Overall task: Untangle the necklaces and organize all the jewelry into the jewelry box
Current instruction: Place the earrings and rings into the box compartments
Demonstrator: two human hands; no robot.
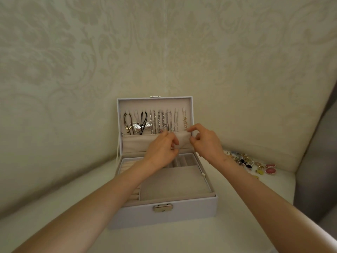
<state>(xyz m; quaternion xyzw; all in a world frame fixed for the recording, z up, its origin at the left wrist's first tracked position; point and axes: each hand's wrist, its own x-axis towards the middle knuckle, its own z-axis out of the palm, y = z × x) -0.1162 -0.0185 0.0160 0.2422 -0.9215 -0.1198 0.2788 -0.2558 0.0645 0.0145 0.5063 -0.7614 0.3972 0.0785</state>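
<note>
The left hand (162, 151) and right hand (206, 143) meet at the lid pocket (136, 143) of the open jewelry box (138, 215), under the hanging necklaces (160, 121). Their fingers are curled, but what they hold cannot be told. Loose jewelry (249, 163) lies to the right.

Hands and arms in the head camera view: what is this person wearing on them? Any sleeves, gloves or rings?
The left forearm and right forearm are bare to the picture's edge, no sleeves in view. The left hand and right hand wear no gloves, and no rings or watch show. Whether a bracelet sits at the right wrist is too small to tell.
</note>
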